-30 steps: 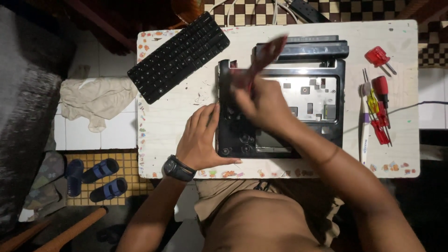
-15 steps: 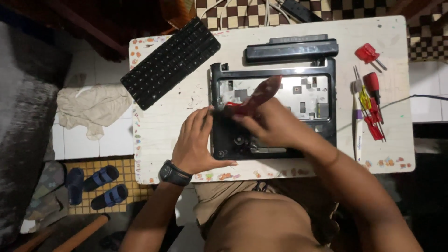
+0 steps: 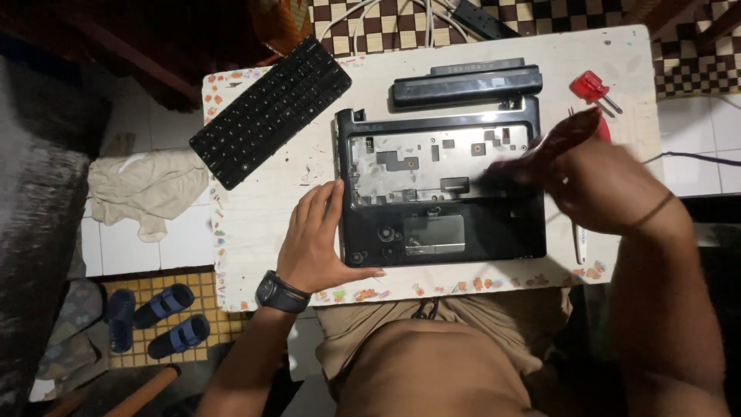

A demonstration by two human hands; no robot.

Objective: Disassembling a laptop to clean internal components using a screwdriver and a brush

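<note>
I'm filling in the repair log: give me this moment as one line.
left hand: flat against laptop base, left edge | right hand: red-handled screwdriver, blurred, at right edge | keyboard: detached, upper left

Opened laptop base on my small white table

My left hand (image 3: pixel 318 241) lies flat against the left edge of the laptop base (image 3: pixel 440 189); my right hand (image 3: pixel 594 181), blurred, grips a red-handled screwdriver (image 3: pixel 567 137) over its right side. The detached keyboard (image 3: pixel 270 108) lies upper left.
</note>
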